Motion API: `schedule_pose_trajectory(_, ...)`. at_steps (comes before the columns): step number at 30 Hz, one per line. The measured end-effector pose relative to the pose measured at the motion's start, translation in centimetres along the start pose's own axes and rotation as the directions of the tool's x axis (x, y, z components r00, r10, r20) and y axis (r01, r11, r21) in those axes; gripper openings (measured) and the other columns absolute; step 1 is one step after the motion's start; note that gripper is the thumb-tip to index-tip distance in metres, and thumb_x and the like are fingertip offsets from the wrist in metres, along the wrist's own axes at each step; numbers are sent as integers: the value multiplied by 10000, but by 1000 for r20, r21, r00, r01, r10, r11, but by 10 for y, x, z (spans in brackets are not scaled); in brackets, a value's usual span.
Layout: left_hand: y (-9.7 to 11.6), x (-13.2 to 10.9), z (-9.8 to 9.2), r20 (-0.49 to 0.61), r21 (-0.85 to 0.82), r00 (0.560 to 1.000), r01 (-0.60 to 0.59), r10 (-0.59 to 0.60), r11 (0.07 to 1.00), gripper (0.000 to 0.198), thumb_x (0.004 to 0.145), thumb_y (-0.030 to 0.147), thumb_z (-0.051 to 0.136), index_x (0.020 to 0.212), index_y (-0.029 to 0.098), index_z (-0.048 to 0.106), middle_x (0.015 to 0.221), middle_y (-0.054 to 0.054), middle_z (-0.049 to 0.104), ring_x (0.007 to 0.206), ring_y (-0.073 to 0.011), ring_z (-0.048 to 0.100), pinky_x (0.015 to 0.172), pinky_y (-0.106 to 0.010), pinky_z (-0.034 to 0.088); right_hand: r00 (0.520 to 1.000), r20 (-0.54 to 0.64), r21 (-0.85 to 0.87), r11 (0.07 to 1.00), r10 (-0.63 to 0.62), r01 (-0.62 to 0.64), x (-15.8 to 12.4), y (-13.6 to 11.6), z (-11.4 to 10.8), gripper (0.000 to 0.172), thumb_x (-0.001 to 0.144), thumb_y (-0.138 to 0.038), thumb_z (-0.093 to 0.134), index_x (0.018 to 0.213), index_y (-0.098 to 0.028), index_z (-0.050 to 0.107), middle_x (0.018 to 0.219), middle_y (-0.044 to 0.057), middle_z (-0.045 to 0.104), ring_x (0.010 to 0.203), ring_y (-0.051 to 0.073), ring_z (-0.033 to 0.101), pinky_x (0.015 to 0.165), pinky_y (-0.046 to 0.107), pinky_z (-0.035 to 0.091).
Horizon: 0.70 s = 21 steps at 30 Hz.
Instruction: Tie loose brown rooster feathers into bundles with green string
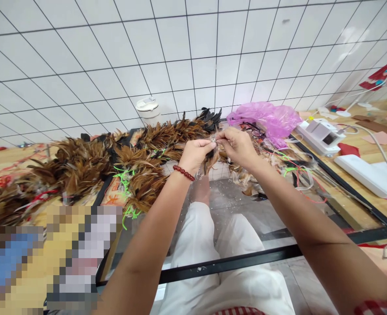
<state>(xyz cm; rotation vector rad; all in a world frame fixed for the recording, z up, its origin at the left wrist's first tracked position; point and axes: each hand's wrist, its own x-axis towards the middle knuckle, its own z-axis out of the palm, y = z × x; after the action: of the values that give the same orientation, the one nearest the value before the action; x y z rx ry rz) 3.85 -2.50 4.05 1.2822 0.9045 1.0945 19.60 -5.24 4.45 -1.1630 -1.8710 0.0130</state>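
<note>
My left hand [195, 154], with a red bead bracelet [183, 173] on its wrist, is closed in a pinch on a small bunch of brown and black feathers [210, 162] that hangs below the fingertips. Close against it, my right hand [238, 143] is also pinched shut at the top of the bunch; what its fingertips hold is too small to make out. Both hands are raised over a glass tabletop [232, 199] in a black frame. Brown feathers [147, 173] lie in thick heaps just left of the hands, with bright green ties [125, 179] among them.
A white lidded container [148, 109] stands by the tiled wall. Behind my right hand lies a pink plastic bag [267, 118]. Loose feathers and cords [298, 168] spread to the right, near a white power strip [321, 135] and a white device [370, 175]. More feathers [78, 166] cover the left side.
</note>
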Motion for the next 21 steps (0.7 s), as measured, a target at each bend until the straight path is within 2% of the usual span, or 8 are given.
schedule_pose_trajectory(6, 2, -2, 3, 16, -67, 999, -44, 45, 997, 116, 622, 219, 795, 674, 129, 743, 662, -42, 700, 649, -122, 597, 701, -259, 468, 996, -81, 119, 993, 29, -20, 0, -6, 3, 161, 854, -174, 510, 786, -205, 653, 792, 39, 643, 810, 185, 577, 791, 322, 433)
schedule_pose_trajectory(11, 7, -7, 2, 101, -23, 995, -21, 23, 1000, 153, 682, 223, 744, 581, 120, 695, 576, -40, 647, 550, -106, 548, 600, -240, 449, 992, -112, 189, 981, 59, -37, -1, -4, 6, 136, 839, -190, 555, 768, -214, 669, 826, 43, 651, 856, 192, 568, 826, 336, 432)
schedule_pose_trajectory(15, 8, -4, -1, 49, 8, 999, 17, -17, 1000, 123, 690, 182, 712, 586, 121, 685, 524, -18, 608, 491, -91, 514, 545, -225, 425, 991, -78, 147, 984, 108, -96, -2, 4, 12, 164, 848, -199, 536, 870, -211, 698, 887, 47, 681, 873, 194, 590, 831, 332, 442)
schedule_pose_trajectory(18, 12, 0, -6, -82, -9, 996, -33, 32, 999, 117, 690, 171, 710, 588, 123, 680, 520, -14, 607, 514, -90, 538, 581, -215, 437, 987, 65, -30, 989, 144, -142, -6, 11, 17, 226, 846, -175, 515, 959, -204, 709, 946, 58, 692, 893, 200, 611, 828, 325, 445)
schedule_pose_trajectory(19, 13, 1, -7, -120, -22, 992, -47, 44, 999, 115, 694, 169, 707, 592, 123, 679, 520, -12, 606, 521, -90, 546, 590, -212, 439, 978, 158, -100, 988, 137, -122, -8, 11, 19, 234, 842, -170, 519, 967, -205, 713, 965, 60, 691, 901, 202, 617, 822, 318, 444)
schedule_pose_trajectory(21, 16, 4, -10, -171, -41, 984, -61, 53, 997, 117, 702, 171, 701, 597, 125, 677, 513, -9, 599, 521, -90, 550, 589, -209, 435, 927, 355, -204, 978, 119, -48, -11, 10, 21, 227, 837, -182, 537, 968, -216, 719, 1002, 61, 688, 918, 202, 626, 800, 298, 440)
